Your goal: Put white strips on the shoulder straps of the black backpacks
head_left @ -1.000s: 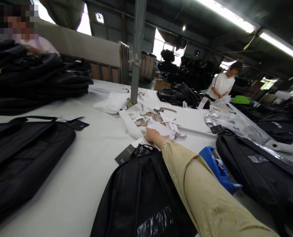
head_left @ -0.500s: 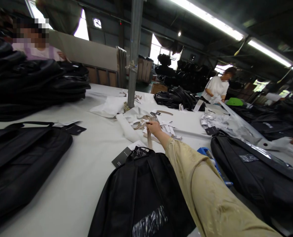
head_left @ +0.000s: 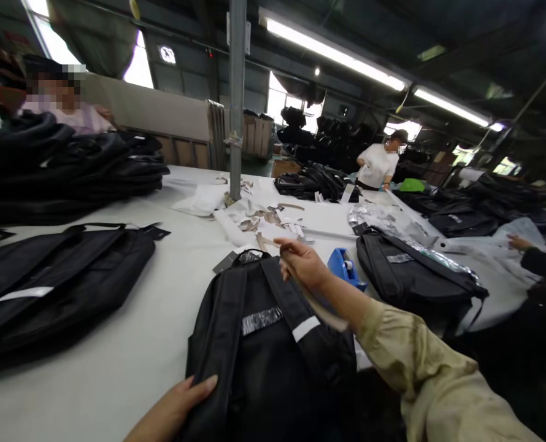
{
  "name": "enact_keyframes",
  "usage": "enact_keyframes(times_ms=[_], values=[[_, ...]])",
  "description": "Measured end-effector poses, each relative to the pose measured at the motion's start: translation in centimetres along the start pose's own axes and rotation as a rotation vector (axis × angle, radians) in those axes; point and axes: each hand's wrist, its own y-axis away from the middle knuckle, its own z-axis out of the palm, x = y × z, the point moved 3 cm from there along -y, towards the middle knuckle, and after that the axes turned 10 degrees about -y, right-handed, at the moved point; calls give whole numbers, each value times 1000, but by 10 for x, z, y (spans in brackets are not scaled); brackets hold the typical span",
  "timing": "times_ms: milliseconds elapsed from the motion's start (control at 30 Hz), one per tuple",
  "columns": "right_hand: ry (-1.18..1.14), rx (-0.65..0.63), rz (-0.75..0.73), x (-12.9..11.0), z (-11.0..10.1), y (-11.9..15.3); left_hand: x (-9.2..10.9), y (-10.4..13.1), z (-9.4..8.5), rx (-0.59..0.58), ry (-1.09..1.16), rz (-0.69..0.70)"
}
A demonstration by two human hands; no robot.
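Note:
A black backpack (head_left: 264, 362) lies in front of me with its shoulder straps facing up. A strip of clear tape sits on its back panel, and a white band crosses the right strap. My left hand (head_left: 181, 399) grips the backpack's lower left edge, thumb on top and the other fingers hidden beneath. Above the right strap, my right hand (head_left: 303, 264) is closed on a long beige strip (head_left: 321, 310), which trails down toward my wrist. Dark hang tags (head_left: 224, 263) lie by the top handle.
Right of the backpack stands a blue tape dispenser (head_left: 346, 269), with another black backpack (head_left: 402, 270) beyond. A third backpack (head_left: 65, 288) lies left. Paper scraps (head_left: 273, 221) surround the metal post (head_left: 236, 110). Two people stand across the table, and another person's hand (head_left: 519, 242) touches plastic film.
My right hand has come back from the scrap pile with a beige strip. My left hand has entered view, holding the backpack. The backpack now shows more of its straps.

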Motion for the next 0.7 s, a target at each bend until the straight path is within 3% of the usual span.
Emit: enact_keyframes(times_ms=[133,267,367,467,633,700], values=[[400,-110,245,42,41,99,11,9,4,-51,-31,25],[504,-71,563,78,56,147,16,16,7,-71,21,-49],[460,-72,599,86,66,150,16,21,10,-42,24,-101],[525,-90,571,82,80,135,17,27,14,30,-5,-123],[739,-280,477,79,105,106,16,34,18,77,-52,-105],[698,-316,436,81,106,101,16,35,16,94,-80,-88]])
